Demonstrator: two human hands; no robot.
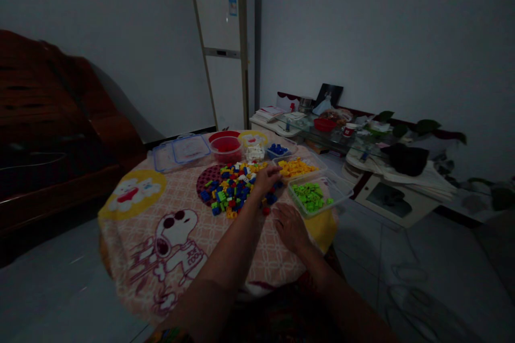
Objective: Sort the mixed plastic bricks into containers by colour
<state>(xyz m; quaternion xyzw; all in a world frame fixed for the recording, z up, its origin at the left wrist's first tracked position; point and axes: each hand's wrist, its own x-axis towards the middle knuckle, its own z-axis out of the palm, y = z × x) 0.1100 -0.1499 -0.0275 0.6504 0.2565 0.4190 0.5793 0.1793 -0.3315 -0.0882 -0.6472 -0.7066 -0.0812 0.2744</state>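
Note:
A mixed pile of toy building bricks (pixel 237 188) in blue, yellow, green, white and red lies mid-table. My left hand (pixel 265 180) is over the pile's right side, fingers drawn together and pointing toward the tub of yellow bricks (pixel 296 167). Whatever it may hold is too small and dark to make out. My right hand (pixel 290 226) rests on the tablecloth with its fingers stretched out, just below the pile. Close to its fingertips is a red brick (pixel 266 210). To its upper right stands a clear tub of green bricks (pixel 311 196).
Behind the pile are a round tub with red contents (pixel 226 149), white bricks (pixel 255 153) and a tub of blue bricks (pixel 277 150). Clear blue-edged lids (pixel 181 151) lie at the back left. A cluttered glass-topped stand (pixel 317 128) is beyond the table.

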